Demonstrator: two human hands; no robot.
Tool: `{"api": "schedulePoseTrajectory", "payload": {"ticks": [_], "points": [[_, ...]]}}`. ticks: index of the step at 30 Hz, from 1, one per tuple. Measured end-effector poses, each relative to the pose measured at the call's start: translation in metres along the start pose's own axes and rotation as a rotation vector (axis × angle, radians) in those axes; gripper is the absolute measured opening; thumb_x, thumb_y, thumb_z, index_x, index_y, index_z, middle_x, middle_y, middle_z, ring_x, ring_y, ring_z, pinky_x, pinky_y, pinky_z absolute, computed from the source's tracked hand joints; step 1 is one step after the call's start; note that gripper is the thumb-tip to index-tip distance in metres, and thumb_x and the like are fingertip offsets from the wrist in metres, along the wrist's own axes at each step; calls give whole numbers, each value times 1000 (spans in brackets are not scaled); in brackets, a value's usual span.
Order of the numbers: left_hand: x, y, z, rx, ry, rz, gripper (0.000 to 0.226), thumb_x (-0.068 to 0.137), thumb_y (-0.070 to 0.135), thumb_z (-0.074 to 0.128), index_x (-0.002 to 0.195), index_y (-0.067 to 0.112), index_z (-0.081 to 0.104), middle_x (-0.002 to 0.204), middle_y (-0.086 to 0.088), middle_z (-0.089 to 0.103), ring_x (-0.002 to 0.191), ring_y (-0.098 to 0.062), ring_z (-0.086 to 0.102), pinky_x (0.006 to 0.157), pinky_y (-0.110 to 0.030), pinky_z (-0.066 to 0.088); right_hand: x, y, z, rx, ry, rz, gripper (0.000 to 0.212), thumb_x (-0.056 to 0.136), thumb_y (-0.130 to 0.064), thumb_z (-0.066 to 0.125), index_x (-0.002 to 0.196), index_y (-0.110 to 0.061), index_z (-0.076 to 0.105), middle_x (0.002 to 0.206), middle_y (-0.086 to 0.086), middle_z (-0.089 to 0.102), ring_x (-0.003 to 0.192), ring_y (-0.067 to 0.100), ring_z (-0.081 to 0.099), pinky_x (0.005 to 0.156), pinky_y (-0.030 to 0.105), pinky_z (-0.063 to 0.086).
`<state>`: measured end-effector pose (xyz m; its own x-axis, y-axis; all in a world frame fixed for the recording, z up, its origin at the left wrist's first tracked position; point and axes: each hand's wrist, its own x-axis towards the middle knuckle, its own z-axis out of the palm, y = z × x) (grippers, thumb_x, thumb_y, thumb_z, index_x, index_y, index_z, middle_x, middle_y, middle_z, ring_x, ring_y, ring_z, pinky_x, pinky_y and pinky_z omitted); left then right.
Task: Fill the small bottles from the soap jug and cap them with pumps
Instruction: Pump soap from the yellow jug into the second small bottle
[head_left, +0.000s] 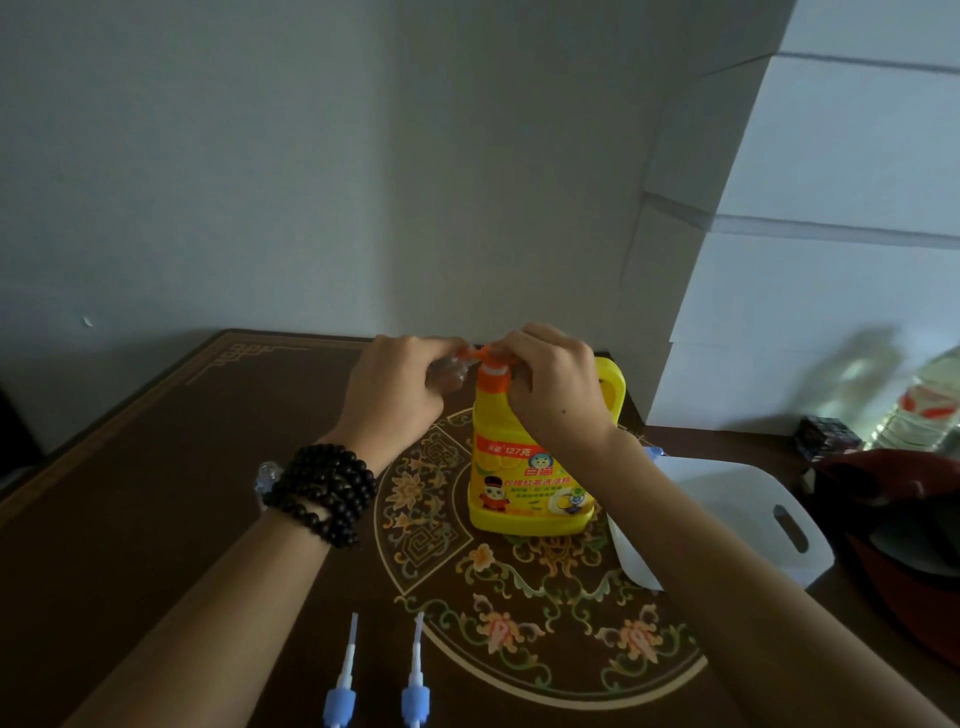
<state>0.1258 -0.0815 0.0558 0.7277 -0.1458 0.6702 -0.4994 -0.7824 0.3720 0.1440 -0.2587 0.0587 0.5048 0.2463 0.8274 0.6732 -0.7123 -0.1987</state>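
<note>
A yellow soap jug (530, 467) with an orange pump top (491, 371) stands upright in the middle of the dark patterned table (156, 493). My left hand (400, 395) holds a small clear bottle (449, 371) under the orange spout. My right hand (553, 384) rests on top of the jug's pump head, fingers closed over it. Two blue pumps with white tubes lie at the near edge, one (343, 675) left of the other (415, 670). Another small clear bottle (266, 478) peeks out behind my left wrist.
A white plastic container (737, 525) with a handle slot lies right of the jug. Beyond it sit a red and black object (893, 493), a small dark box (826, 436) and a clear water bottle (919, 410). White boxes (810, 260) stack at the back right.
</note>
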Motion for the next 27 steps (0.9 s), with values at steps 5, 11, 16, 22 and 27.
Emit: {"api": "schedulePoseTrajectory", "payload": {"ticks": [5,11,16,22,27], "points": [[-2,2,-2,-20,-13,-12,30,86,15,77,113,29,77,96,7,80,91,-13,75,79,-34,61,-1,-4,-1,11,-36,-4,19,76,4,50,73,-2,68,73,9,64,68,28,59,56,38,48],[11,8,-14,13,-8,0,21,87,16,75,104,29,77,85,3,79,81,-19,73,65,-25,48,10,-5,-14,3,-9,-64,26,73,13,59,86,-3,74,83,9,70,76,27,63,65,29,51],[7,6,-10,8,18,-11,23,87,16,75,105,29,77,83,4,79,75,-16,72,63,-23,48,9,-4,-7,21,35,-51,18,73,5,61,81,-4,74,78,7,69,72,24,63,63,25,46],[-1,-3,3,-28,7,-18,34,85,14,77,115,28,76,102,5,80,94,-15,75,78,-39,61,-4,2,6,4,23,-16,17,75,9,55,73,-1,69,70,11,62,65,28,57,55,40,45],[-2,2,-2,-12,9,-25,32,85,14,78,113,28,77,97,2,81,89,-17,75,75,-35,60,-5,0,0,32,11,-20,20,79,9,58,82,-4,73,77,8,66,71,26,60,59,35,49]]}}
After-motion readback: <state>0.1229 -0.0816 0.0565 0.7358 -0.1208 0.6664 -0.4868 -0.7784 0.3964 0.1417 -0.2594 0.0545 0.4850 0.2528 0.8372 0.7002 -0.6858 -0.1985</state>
